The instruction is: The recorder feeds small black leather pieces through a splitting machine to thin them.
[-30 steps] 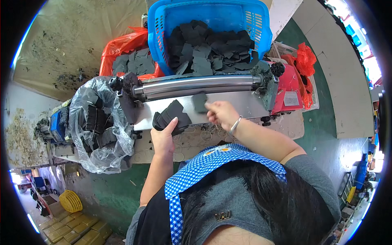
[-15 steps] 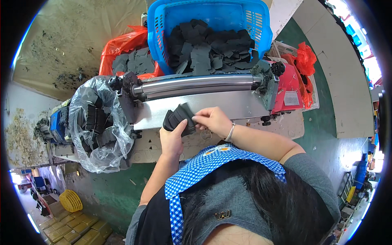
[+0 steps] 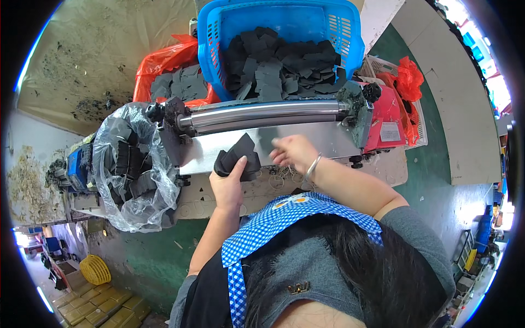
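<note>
A fanned bundle of thin black sheet pieces (image 3: 240,157) is gripped in my left hand (image 3: 227,188), its thumb pressed over the front of them. My right hand (image 3: 295,155) pinches a single dark sheet piece (image 3: 267,140), smeared by motion, above the flat metal plate (image 3: 317,139) of a roller machine. Just beyond that plate lie the machine's shiny metal rollers (image 3: 268,112). Many loose black pieces (image 3: 269,74) fill the blue plastic basket (image 3: 281,16) behind the rollers.
Left of the machine sits a clear plastic bag (image 3: 158,199) holding stacked black pieces. An orange-red bag (image 3: 158,60) with more pieces is behind it. The machine's red housing (image 3: 385,128) stands at the right, beside a white crate (image 3: 422,126). A yellow basket (image 3: 94,269) is at lower left.
My right hand has moved away from the bundle, to the right and slightly forward, with one piece at its fingertips. My left hand has stayed nearly in place with the bundle.
</note>
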`<action>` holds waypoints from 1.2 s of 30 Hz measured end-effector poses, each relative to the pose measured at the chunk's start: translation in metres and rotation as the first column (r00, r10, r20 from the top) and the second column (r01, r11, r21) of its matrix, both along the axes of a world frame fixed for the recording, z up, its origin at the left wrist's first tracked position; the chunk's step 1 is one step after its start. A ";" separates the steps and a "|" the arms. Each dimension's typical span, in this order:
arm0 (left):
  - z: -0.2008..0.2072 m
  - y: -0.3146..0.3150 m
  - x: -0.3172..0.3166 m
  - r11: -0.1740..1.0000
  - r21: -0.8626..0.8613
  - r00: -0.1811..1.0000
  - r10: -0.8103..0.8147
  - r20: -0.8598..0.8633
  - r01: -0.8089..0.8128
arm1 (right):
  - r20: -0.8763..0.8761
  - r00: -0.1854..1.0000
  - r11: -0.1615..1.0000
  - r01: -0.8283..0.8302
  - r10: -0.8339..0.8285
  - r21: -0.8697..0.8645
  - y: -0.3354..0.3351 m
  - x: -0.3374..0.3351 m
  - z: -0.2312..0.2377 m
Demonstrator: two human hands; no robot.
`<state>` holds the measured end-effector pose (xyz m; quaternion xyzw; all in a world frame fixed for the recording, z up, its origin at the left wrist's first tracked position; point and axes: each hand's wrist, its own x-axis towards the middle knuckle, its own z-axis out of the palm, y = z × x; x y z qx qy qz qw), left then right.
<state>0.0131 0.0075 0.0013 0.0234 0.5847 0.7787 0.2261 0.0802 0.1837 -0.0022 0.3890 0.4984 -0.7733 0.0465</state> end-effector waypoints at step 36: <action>0.012 0.002 0.002 0.977 0.167 0.942 -0.178 0.284 0.134 | -0.105 0.968 0.973 -0.223 0.227 0.054 -0.018 0.007 0.011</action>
